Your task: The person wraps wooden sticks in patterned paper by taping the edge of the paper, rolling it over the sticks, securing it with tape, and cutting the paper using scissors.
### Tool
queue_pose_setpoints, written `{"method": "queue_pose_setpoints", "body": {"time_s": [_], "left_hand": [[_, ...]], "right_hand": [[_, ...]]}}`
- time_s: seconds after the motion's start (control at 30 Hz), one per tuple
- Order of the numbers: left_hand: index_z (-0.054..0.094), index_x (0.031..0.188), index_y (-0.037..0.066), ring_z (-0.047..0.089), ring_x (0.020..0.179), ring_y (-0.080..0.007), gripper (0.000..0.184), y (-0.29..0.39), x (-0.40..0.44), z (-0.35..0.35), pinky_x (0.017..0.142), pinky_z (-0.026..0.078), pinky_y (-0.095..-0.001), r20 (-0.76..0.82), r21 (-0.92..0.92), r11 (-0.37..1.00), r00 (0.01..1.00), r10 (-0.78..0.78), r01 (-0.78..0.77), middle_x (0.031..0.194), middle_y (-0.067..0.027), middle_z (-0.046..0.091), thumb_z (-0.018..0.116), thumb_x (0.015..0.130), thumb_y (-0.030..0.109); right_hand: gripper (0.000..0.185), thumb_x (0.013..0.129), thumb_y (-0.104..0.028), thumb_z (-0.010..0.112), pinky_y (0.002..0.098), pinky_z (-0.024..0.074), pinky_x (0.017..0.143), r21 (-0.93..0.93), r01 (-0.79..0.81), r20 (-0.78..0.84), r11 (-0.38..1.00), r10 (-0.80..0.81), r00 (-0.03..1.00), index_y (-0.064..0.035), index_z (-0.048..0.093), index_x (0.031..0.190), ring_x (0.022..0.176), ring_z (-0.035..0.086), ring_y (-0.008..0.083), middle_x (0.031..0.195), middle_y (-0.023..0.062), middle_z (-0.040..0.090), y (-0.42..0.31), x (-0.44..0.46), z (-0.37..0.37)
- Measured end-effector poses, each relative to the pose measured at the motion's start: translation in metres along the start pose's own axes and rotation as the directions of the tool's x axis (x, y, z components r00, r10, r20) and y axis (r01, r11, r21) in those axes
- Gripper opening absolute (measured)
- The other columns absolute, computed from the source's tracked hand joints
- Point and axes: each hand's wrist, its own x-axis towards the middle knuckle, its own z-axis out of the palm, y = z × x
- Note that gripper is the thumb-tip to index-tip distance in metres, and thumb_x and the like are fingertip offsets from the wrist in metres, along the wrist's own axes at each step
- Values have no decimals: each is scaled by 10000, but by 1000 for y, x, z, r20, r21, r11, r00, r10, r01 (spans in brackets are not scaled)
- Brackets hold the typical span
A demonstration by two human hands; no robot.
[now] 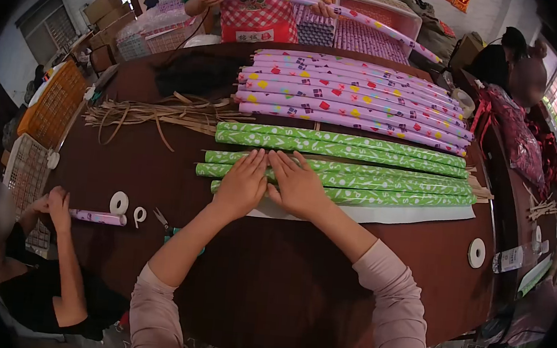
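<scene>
Left hand (241, 184): held palm down, its back turned up, the fingers stretched forward and set close together.
Right hand (298, 190): placed just beside the left, also palm down, the little finger spread apart from the others.
Thumbs: pointed inward, brought near each other.
Left forearm (186, 242): bared, slanted forward and rightward.
Right forearm (345, 230): bared, slanted forward and leftward.
</scene>
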Motion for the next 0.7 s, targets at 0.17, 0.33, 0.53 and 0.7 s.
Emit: {"method": "queue_pose_setpoints", "body": {"time_s": [0.17, 0.33, 0.53, 0.7], "left_hand": [[380, 1453, -30, 313, 1429, -327, 504, 3, 0, -5, 1182, 255, -440, 63, -22, 999, 998, -26, 27, 1518, -204, 362, 429, 1017, 220], [407, 1434, -27, 343, 1417, -308, 506, 1, -2, 1, 1180, 259, -427, 22, 15, 1000, 1000, -17, 17, 1498, -196, 398, 411, 1017, 260], [351, 1470, -20, 311, 1429, -336, 517, 1, 0, 1, 1183, 256, -441, 81, 19, 999, 996, -38, 37, 1519, -211, 355, 396, 1028, 245], [363, 1483, 40, 303, 1429, -356, 496, 5, 1, -3, 1181, 254, -460, 68, 5, 1000, 997, -31, 31, 1522, -218, 347, 389, 1032, 242]], "right_hand": [[636, 950, -416, 488, 448, 273, 1164, -128, 75, -39, 989, -80, 996, 67, 467, 1363, 1315, 488, 269, 1383, 162, 545, 9, -10, -13], [602, 945, -396, 535, 426, 306, 1149, -110, 88, -14, 990, -90, 996, 25, 462, 1369, 1295, 499, 273, 1314, 163, 588, 21, -24, -28], [558, 939, -359, 569, 430, 360, 1117, -76, 78, -3, 994, -78, 997, 10, 482, 1349, 1255, 526, 300, 1269, 174, 609, 42, -44, -49], [508, 942, -381, 575, 431, 411, 1075, -54, 57, -88, 997, -62, 994, 39, 571, 1226, 1171, 590, 310, 1173, 181, 655, 51, -56, -61]]}}
